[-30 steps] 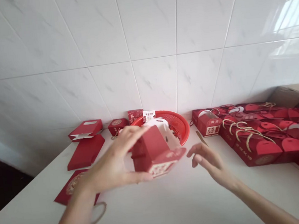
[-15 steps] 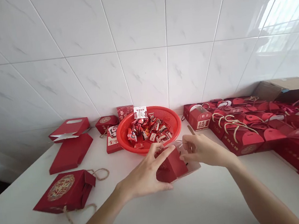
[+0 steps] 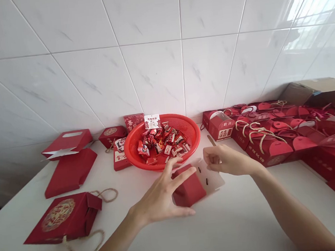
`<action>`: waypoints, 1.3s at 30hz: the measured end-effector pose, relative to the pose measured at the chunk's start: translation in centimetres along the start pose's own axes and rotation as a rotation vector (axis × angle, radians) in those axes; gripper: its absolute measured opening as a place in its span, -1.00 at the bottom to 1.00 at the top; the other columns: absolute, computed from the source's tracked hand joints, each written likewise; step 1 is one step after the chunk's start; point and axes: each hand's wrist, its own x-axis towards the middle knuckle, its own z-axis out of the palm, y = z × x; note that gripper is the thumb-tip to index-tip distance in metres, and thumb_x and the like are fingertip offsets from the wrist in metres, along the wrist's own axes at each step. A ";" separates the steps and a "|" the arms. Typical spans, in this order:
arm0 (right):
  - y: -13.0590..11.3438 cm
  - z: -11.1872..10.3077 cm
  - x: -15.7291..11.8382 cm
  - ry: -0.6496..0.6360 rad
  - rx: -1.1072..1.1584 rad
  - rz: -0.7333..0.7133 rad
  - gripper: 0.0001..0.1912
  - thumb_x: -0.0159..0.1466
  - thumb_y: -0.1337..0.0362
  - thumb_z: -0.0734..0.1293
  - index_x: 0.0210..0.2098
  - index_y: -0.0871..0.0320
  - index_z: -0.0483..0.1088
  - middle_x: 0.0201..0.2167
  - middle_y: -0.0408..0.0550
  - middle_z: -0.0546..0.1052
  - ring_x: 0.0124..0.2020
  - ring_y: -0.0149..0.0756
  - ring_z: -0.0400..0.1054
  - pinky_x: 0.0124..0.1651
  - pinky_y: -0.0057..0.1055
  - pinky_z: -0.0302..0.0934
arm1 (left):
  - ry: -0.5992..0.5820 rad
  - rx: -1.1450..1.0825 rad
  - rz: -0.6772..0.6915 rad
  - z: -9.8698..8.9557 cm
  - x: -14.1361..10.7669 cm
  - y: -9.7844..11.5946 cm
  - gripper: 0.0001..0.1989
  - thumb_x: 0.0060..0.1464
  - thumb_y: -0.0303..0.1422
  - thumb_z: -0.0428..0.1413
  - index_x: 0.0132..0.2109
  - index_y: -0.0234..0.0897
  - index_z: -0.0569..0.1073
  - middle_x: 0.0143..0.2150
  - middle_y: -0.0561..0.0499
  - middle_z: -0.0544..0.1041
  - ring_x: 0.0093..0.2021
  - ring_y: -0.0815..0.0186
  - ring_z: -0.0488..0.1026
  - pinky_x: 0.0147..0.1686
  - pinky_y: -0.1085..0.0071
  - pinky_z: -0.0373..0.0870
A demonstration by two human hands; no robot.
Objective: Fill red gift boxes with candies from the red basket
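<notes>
A small red gift box [image 3: 192, 190] lies on the white tabletop with a pale inner panel [image 3: 212, 178] opened out to its right. Two short dark marks, slots or cord ends, show on that panel. Around the box's left side is my left hand [image 3: 165, 193], index finger across its top and thumb at its near edge. My right hand [image 3: 226, 160] is curled closed at the panel's upper right corner; what its fingers hold, if anything, is hidden. Just behind is a red plastic basket [image 3: 195, 148] of wrapped candies [image 3: 159, 144].
Finished-looking red boxes with rope handles [image 3: 269, 152] crowd the right side, before a brown carton [image 3: 322, 89]. On the left lie a red box with a rope handle [image 3: 60, 220] and an unfolded red carton [image 3: 70, 171]. A tiled wall [image 3: 156, 74] rises behind.
My right hand has drawn back slightly from the box, uncovering the pale panel and its dark marks. My left hand stays around the box. The view has tilted down a little.
</notes>
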 end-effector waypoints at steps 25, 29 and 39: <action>0.4 0.7 0.2 -0.296 -0.109 -0.011 -0.29 0.09 0.01 0.53 0.20 -0.04 0.36 -0.31 -0.11 0.55 -0.29 -0.19 0.44 -0.35 -0.45 0.22 | -0.268 -0.201 -0.411 -3.9 -1.3 -0.2 0.08 -0.10 -0.30 0.31 0.49 0.00 -0.05 0.33 -0.12 0.39 0.17 0.02 0.46 0.07 0.21 0.45; 0.3 0.8 0.1 -0.320 -0.088 -0.041 -0.12 -0.01 -0.04 0.58 0.27 -0.10 0.31 -0.23 -0.11 0.59 -0.29 -0.19 0.45 -0.32 -0.45 0.23 | -0.273 -0.146 -0.412 -3.9 -1.4 0.3 0.05 -0.08 -0.25 0.29 0.49 0.00 -0.02 0.35 -0.11 0.36 0.21 0.01 0.43 0.04 0.26 0.44; -1.5 2.0 -2.7 -0.058 -0.401 -0.077 -0.10 0.01 0.00 0.58 0.30 -0.08 0.29 -0.03 0.04 0.55 -0.14 0.03 0.49 -0.16 -0.23 0.29 | -0.308 0.031 -0.532 -3.9 -2.5 2.4 -0.13 -0.14 -0.05 0.31 0.34 -0.04 0.31 -0.09 -0.05 0.61 -0.09 -0.02 0.55 -0.26 0.32 0.41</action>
